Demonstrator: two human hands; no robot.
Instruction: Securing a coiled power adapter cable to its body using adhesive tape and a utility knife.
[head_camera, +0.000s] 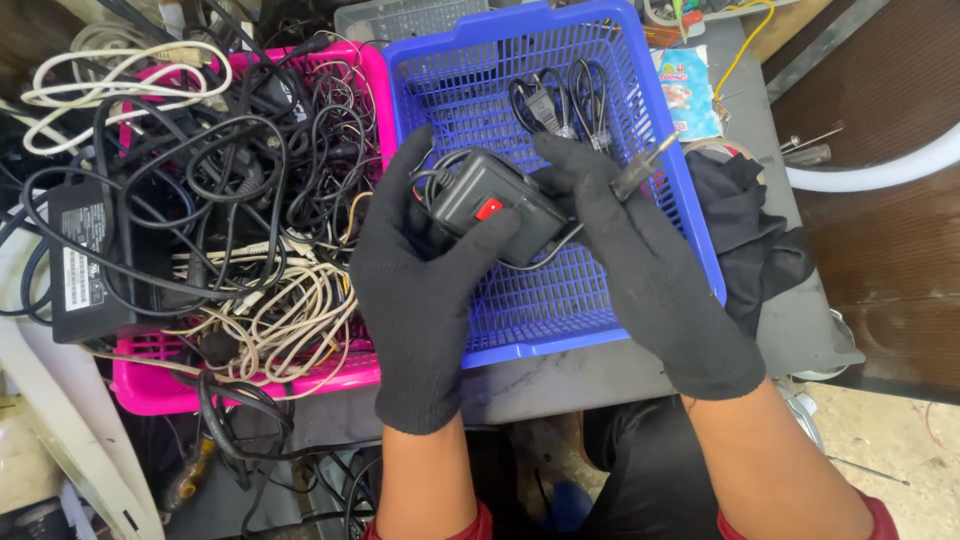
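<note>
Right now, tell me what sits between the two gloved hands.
A black adapter with a red switch, held by both hands over the blue basket, in the head view.

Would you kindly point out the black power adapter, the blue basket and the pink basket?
black power adapter (490, 205), head view, top face.
blue basket (590, 338), head view, near rim.
pink basket (150, 392), head view, near wall.

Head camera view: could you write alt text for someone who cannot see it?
Two hands in black gloves, left hand and right hand, hold a small black power adapter with a red switch over a blue plastic basket. A bundled black cord lies in that basket, and a pink basket beside it overflows with tangled black and white cables.
</note>
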